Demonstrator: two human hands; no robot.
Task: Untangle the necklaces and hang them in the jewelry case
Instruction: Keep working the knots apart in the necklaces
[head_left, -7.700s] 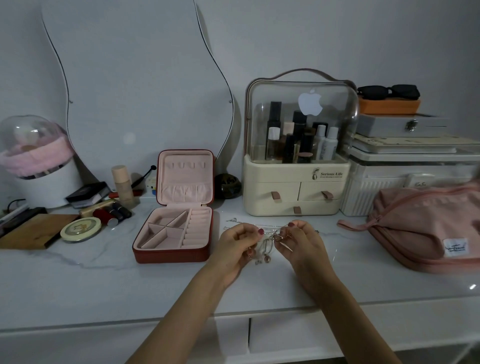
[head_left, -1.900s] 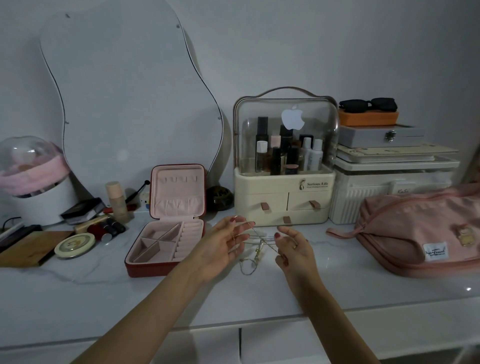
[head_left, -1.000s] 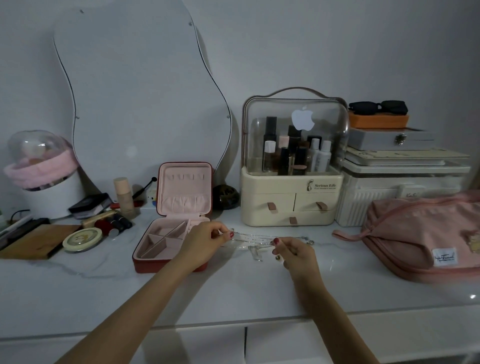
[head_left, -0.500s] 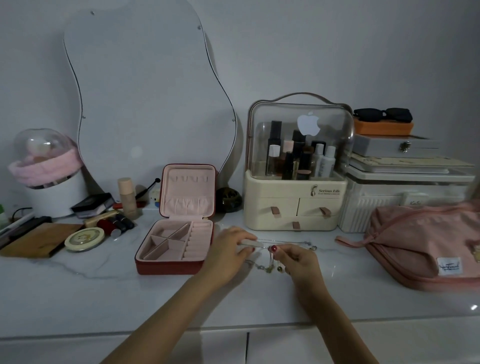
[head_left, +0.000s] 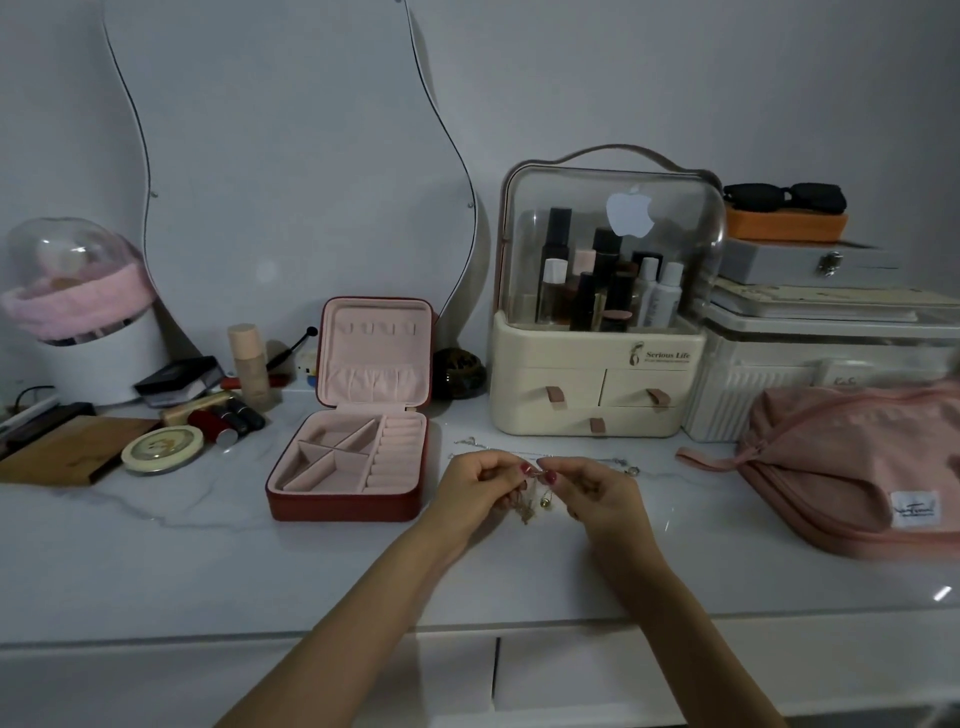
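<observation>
Both of my hands met over the white marble surface (head_left: 156, 545), just right of the open jewelry case (head_left: 347, 470). My left hand (head_left: 475, 488) and right hand (head_left: 597, 491) each had thumb and forefinger pinched together on the tangled necklaces (head_left: 532, 499), the fingers (head_left: 527, 469) nearly touching at the knot. Gold strands and a small pendant dangled below the pinch, and thin silvery chains (head_left: 618, 462) trailed across the surface behind my knuckles; whether those were part of the same knot I could not tell.

No necklace hung yet on the hooks (head_left: 375, 328) in the case's upright lid, so I judged the untangling far from finished. The main risk, as I saw it, was pulling my hands apart too firmly: that would cinch the knot tighter or snap a fine link. Dim light made the strands hard to follow, so I could easily tug the wrong loop. A loose pinch might drop the bundle back onto the trailing chains and snarl them further, and a dangling pendant could catch on the case's rim during the carry across.
</observation>
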